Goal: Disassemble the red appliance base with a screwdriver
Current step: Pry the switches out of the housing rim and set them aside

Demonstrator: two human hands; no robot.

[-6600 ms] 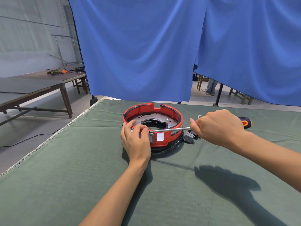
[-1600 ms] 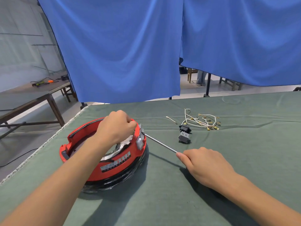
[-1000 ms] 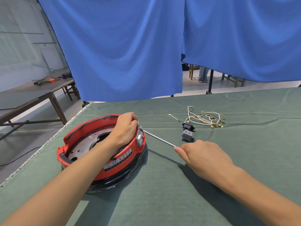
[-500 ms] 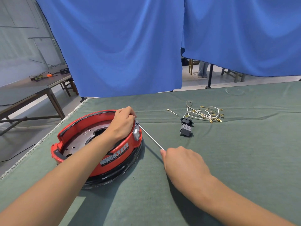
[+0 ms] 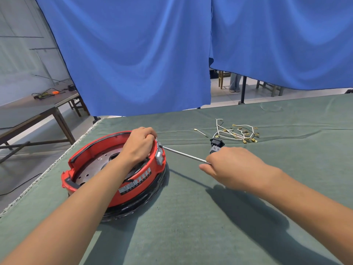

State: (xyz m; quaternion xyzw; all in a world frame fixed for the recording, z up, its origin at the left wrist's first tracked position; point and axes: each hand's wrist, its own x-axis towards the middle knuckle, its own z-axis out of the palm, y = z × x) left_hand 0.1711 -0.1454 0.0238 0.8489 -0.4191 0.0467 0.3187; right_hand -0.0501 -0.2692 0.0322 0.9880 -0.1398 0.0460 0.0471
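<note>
We found the red appliance base [image 5: 107,178] lying at nine o'clock on the green-covered desk [image 5: 210,226], our left hand [image 5: 138,148] curled over its far rim at two o'clock. Our right hand [image 5: 234,167] gripped the screwdriver [image 5: 183,154], whose tip met the base's outer wall just beside the left hand. A black connector [image 5: 216,144] and loose wires [image 5: 236,131] lay at one o'clock

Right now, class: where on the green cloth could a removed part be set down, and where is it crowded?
Bare cloth lies near the viewer, between the forearms, and at far right beyond the wire bundle. Crowded: the strip from the red base, gripped by the left hand, along the screwdriver in the right hand to the black connector.
</note>
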